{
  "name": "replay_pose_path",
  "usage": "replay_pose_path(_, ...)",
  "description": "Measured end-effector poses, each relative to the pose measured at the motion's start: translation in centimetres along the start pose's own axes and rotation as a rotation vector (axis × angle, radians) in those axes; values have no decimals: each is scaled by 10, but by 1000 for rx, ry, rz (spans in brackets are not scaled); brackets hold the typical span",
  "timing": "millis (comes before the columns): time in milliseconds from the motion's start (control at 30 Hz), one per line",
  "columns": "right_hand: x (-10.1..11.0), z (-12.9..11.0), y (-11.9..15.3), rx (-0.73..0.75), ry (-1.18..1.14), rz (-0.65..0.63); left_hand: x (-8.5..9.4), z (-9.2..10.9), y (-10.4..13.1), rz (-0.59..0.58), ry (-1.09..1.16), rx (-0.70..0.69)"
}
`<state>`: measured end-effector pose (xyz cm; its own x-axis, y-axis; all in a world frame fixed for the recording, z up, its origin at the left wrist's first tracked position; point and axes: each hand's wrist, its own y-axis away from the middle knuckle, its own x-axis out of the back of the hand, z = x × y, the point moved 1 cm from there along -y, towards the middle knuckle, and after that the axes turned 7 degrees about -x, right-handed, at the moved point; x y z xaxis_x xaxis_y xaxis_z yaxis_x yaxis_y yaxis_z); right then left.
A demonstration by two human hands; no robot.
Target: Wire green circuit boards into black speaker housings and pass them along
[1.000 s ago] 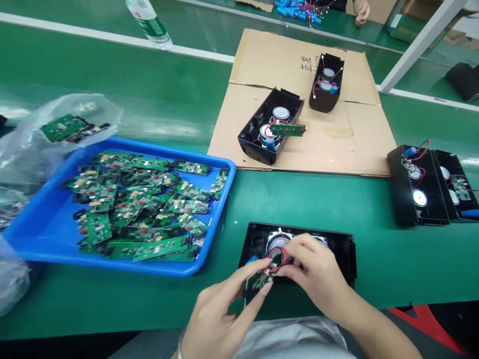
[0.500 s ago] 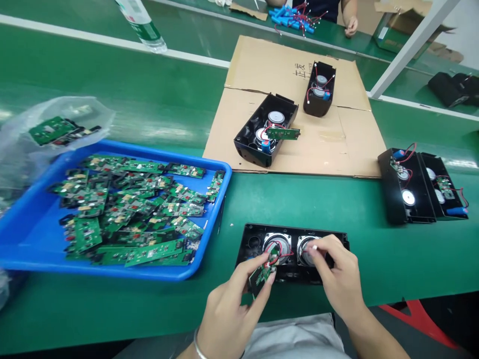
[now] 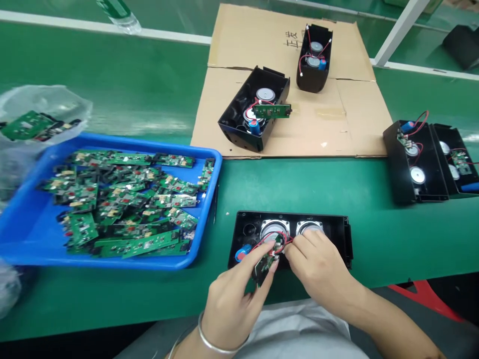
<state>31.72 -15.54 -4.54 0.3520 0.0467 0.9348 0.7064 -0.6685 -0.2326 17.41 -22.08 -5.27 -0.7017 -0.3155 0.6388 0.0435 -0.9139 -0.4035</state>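
A black speaker housing (image 3: 339, 244) lies on the green table in front of me, with two round speakers and a blue cylinder (image 3: 243, 252) inside. My left hand (image 3: 239, 294) pinches a small green circuit board (image 3: 263, 267) between thumb and fingers, over the housing's near edge. Red wires run beside the board. My right hand (image 3: 318, 264) is closed over the right-hand speaker (image 3: 310, 227), its fingertips at the red wires close to the board. The ends of those fingers are partly hidden, and the wire seems to be between them.
On the left is a blue tray (image 3: 207, 234) of circuit boards, with a plastic bag (image 3: 75, 97) of boards behind it. Two housings stand on flattened cardboard (image 3: 359, 134); two more (image 3: 402, 169) sit at the right. A bottle (image 3: 119, 15) lies at the back.
My right hand has moved left, from above the right-hand speaker with a white connector in its fingertips to beside the board. My left hand still holds the board. The view has shifted.
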Motion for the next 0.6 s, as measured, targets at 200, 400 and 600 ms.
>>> replay_pose_path(200,9,-3,-4,60,111,-99,0,3,-6,-79,-10,-84)
replay_pose_path(400,6,-2,-1,-2,-11,17,6,7,-10,-148,30,-85)
replay_pose_path(600,1,0,4,-110,-184,91,7,4,-8,-153,89,-13)
